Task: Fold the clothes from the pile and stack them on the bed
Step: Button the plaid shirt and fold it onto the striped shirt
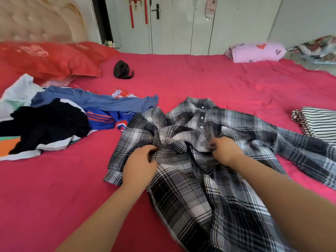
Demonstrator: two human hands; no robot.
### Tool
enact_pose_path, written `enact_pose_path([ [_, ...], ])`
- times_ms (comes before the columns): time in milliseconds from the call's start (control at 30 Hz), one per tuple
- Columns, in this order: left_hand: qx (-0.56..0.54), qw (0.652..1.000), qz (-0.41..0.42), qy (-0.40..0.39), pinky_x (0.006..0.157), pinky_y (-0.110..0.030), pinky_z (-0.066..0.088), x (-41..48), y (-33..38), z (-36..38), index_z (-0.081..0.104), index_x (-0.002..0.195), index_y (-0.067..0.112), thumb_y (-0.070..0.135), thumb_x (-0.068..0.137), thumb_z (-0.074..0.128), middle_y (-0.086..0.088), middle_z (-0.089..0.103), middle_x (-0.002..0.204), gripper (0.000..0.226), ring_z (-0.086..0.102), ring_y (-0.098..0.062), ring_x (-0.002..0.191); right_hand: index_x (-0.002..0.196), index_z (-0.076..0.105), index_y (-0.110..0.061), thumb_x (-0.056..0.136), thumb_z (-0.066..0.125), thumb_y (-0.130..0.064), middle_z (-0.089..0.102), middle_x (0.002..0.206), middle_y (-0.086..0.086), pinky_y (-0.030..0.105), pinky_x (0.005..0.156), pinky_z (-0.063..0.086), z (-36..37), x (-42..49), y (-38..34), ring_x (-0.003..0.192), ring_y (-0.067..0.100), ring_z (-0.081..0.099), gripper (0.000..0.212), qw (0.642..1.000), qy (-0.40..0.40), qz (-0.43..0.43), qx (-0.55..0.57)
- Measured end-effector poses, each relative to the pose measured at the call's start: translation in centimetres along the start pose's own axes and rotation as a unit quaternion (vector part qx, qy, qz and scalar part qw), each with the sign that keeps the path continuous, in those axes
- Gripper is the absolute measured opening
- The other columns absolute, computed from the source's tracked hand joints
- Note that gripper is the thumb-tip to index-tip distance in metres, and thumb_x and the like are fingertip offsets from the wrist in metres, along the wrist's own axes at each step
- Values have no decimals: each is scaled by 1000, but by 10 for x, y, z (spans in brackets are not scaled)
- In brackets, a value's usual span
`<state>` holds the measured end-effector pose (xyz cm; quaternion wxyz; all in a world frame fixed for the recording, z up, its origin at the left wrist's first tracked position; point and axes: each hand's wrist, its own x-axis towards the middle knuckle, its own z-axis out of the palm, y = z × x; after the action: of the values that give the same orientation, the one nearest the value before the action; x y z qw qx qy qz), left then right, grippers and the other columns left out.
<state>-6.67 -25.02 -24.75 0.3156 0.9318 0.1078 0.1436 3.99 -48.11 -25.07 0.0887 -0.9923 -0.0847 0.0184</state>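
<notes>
Head view: loose pile of blue, black and white clothes (51,124) lies at frame left, just beside the shirt's sleeve. A folded black-and-white striped garment (320,122) sits at the right edge, apart. Grey, black and white plaid button shirt (209,188) lies at centre on the pink-red bed (218,79), collar toward frame top, hem toward bottom, long axis near vertical. Left hand (140,164) and right hand (225,151) each pinch bunched chest fabric.
</notes>
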Motion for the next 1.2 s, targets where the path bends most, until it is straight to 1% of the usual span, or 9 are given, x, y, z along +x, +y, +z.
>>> enact_pose_path([
  [233, 17, 990, 133, 46, 70, -32, 45, -31, -16, -41, 72, 80, 17, -6, 71, 57, 8, 48, 84, 29, 54, -19, 81, 85, 55, -26, 91, 53, -15, 56, 78, -10, 26, 66, 31, -48, -77, 7, 78, 8, 52, 13, 967, 106, -135, 187],
  [333, 21, 985, 172, 29, 67, -30, 43, -51, -31, -56, 64, 67, 16, 3, 64, 50, 10, 48, 80, 19, 52, -16, 77, 84, 56, -32, 91, 44, -46, 57, 68, -11, 10, 67, 37, -61, -130, 16, 75, -5, 54, 19, 953, 91, -209, 201],
  [400, 33, 979, 199, -14, 68, -30, 43, -64, -44, -64, 61, 63, 16, 8, 58, 43, 15, 46, 75, 20, 50, -14, 75, 92, 55, -33, 85, 35, -61, 60, 75, -17, 6, 74, 38, -57, -163, 23, 81, -10, 54, 36, 958, 30, -241, 151],
  [533, 243, 928, 184, -214, 80, -30, 44, -90, -54, -79, 65, 78, 23, 16, 69, 48, 10, 59, 84, 20, 56, -16, 91, 88, 60, -32, 88, 46, -36, 62, 79, -19, 20, 75, 46, -21, -195, 35, 79, 2, 57, 15, 950, -42, -309, -6],
  [633, 249, 890, 109, -365, 86, -25, 46, -98, -48, -86, 69, 90, 25, 33, 67, 54, 9, 66, 97, 28, 59, -9, 95, 96, 70, -26, 90, 58, -21, 66, 93, -13, 17, 81, 42, -14, -199, 33, 88, 5, 59, 15, 972, -17, -224, 68],
  [833, 48, 987, 77, -135, 91, -33, 45, -81, -21, -41, 64, 108, 19, 34, 87, 58, 2, 65, 105, 26, 58, -17, 100, 120, 60, -12, 92, 53, -20, 61, 120, 13, 29, 87, 40, -10, -176, 24, 108, 29, 57, 29, 986, 67, 61, 142],
  [967, 136, 971, -31, -192, 102, -46, 39, -74, -14, -3, 23, 144, 13, 58, 85, 50, -13, 41, 140, 79, 41, -33, 127, 133, 45, -8, 89, 56, -41, 60, 124, 12, 33, 91, 42, -2, -172, 21, 113, 29, 56, 57, 975, -32, 156, 157],
  [1100, 145, 975, -50, -162, 85, -37, 46, -73, -16, 2, 51, 121, 7, 42, 92, 51, -12, 58, 119, 45, 55, -30, 110, 90, 65, -15, 82, 68, -26, 62, 82, 3, 26, 67, 44, -6, -173, 16, 68, 13, 54, 14, 941, -31, 145, 305],
  [1200, 81, 989, -35, -119, 72, -33, 41, -67, -20, -12, 63, 90, 8, 31, 95, 47, -10, 62, 92, 28, 58, -31, 95, 74, 61, -12, 82, 68, -21, 53, 63, -1, 23, 53, 38, -15, -177, 12, 59, 14, 47, 13, 939, -40, 110, 324],
])
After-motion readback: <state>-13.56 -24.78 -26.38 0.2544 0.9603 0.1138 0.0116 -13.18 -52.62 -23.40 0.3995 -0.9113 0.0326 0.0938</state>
